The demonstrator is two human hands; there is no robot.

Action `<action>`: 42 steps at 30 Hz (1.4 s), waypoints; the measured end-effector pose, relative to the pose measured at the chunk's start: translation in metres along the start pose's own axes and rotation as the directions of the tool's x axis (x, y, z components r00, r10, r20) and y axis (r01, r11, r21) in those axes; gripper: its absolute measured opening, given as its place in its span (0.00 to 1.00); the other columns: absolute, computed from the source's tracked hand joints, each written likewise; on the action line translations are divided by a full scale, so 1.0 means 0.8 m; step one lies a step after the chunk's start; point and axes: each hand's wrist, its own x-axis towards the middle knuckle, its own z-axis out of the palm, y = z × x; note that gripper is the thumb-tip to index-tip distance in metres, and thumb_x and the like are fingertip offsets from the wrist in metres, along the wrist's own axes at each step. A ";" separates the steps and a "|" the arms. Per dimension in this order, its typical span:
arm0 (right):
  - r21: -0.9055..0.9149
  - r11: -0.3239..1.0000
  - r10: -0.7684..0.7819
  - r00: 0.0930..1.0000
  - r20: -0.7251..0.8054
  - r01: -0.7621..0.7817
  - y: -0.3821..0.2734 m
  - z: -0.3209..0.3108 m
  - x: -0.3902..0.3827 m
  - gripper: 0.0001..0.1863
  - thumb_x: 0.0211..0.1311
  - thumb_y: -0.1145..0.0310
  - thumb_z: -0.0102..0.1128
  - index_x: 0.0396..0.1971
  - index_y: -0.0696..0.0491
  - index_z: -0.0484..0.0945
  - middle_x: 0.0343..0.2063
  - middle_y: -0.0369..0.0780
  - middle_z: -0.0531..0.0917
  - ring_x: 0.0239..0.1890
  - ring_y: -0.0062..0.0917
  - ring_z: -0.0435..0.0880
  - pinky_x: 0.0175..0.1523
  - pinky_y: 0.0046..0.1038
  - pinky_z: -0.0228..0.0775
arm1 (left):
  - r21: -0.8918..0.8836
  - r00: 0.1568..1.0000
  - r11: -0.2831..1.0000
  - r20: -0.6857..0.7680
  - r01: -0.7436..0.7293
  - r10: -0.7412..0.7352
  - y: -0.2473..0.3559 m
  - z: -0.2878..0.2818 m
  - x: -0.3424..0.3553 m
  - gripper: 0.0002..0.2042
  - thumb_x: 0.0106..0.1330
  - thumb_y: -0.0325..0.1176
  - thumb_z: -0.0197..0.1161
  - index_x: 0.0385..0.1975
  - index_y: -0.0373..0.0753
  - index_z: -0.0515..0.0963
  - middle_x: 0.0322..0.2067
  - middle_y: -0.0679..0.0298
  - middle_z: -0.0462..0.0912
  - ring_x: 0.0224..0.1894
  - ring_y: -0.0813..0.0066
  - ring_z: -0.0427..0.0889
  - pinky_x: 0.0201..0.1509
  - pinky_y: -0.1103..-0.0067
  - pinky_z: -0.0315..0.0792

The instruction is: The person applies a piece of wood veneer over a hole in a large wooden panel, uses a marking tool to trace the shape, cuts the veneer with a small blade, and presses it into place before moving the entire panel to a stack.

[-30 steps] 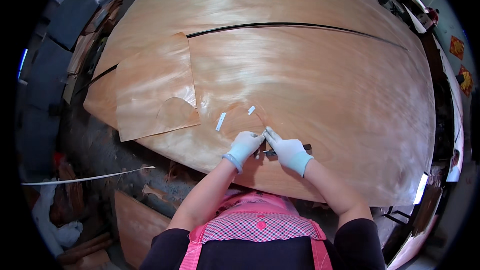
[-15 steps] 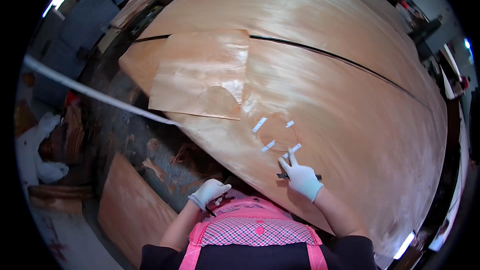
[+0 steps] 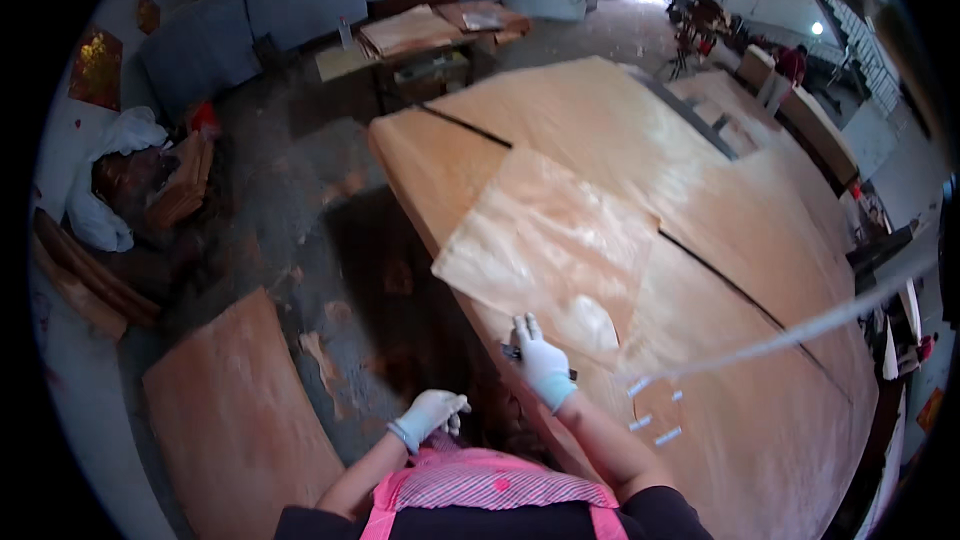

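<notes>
My right hand (image 3: 543, 364), in a white glove, is over the near edge of a large wood veneer sheet (image 3: 770, 445), beside a smaller veneer piece (image 3: 540, 225) lying on it. It grips a slim dark tool (image 3: 511, 351) whose ends show on both sides of the palm, while some fingers point forward. The smaller piece has a pale rounded area (image 3: 590, 324) near its near corner. To the right, white tape strips (image 3: 668, 436) surround a round patch (image 3: 655, 406). My gloved left hand (image 3: 434, 414) is curled in front of my apron; what it holds, if anything, is hidden.
A veneer board (image 3: 240, 405) leans or lies at the lower left. Scraps (image 3: 322, 365) litter the dark floor. White bags (image 3: 125, 140) and stacked wood (image 3: 185, 180) stand at the left. A table with veneer (image 3: 415, 30) is behind. A person (image 3: 788, 70) is far right.
The view has turned, showing more of the room. My right hand, with the dark tool, has left the taped round patch for the smaller veneer piece. My left hand remains near the apron.
</notes>
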 end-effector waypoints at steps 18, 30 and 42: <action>0.465 0.790 -0.405 0.910 -0.091 0.398 -0.298 -0.063 0.332 0.21 0.59 0.69 0.54 0.54 0.52 0.76 0.43 0.49 0.83 0.42 0.40 0.83 0.48 0.33 0.74 | -0.436 0.927 0.832 -0.297 -0.344 0.228 0.132 -0.327 0.079 0.17 0.65 0.45 0.65 0.41 0.37 0.75 0.23 0.67 0.79 0.19 0.79 0.77 0.18 0.84 0.69; 0.892 0.431 0.339 0.941 -0.022 -0.135 -0.284 0.074 0.603 0.16 0.66 0.74 0.49 0.51 0.54 0.79 0.33 0.35 0.87 0.18 0.10 0.68 0.23 0.15 0.62 | -0.384 0.446 0.382 -0.891 -0.841 0.085 0.312 -0.757 0.077 0.07 0.69 0.40 0.59 0.41 0.47 0.72 0.29 0.71 0.77 0.24 0.85 0.72 0.19 0.87 0.61; 0.915 -0.260 0.232 0.900 0.368 -0.307 -0.458 0.120 0.939 0.37 0.68 0.73 0.50 0.71 0.29 0.48 0.40 0.36 0.74 0.31 0.33 0.84 0.23 0.28 0.70 | -0.124 0.167 0.424 -0.984 -0.897 0.066 0.407 -1.091 0.157 0.14 0.70 0.42 0.56 0.49 0.41 0.73 0.40 0.68 0.76 0.36 0.84 0.73 0.29 0.86 0.64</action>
